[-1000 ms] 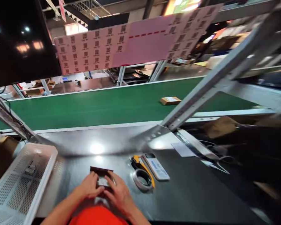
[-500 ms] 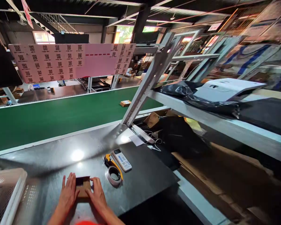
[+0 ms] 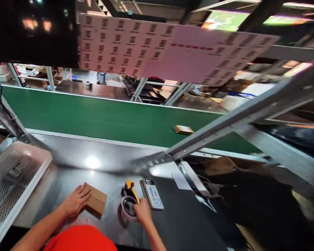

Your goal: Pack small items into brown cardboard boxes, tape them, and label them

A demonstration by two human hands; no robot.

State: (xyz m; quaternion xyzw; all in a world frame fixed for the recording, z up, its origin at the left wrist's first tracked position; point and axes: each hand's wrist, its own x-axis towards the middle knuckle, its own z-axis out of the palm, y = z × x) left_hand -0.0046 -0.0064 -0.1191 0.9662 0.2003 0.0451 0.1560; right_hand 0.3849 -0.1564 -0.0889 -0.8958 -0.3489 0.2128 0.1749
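Observation:
A small brown cardboard box [image 3: 96,202], its top flaps closed, sits on the metal table near my body. My left hand [image 3: 77,201] holds it from the left, fingers laid over its top edge. To the right, my right hand [image 3: 143,211] is closed on a yellow tape dispenser [image 3: 131,190] with a wide roll of tape on it. The dispenser seems tilted up a little from the table; its far end is blurred. Just right of the dispenser lies a white rectangular device [image 3: 153,195] with a small dark screen.
On the left stands a white perforated plastic basket [image 3: 39,174]. A green conveyor belt [image 3: 107,115] runs behind the table, carrying another small box [image 3: 183,129]. Metal posts [image 3: 206,136] rise at the right, near black material [image 3: 246,205]. A pink code sheet [image 3: 157,52] hangs above.
The box's open top is now closed. My right hand has left the box and taken hold of the tape dispenser. My left hand stays on the box. The view has turned left.

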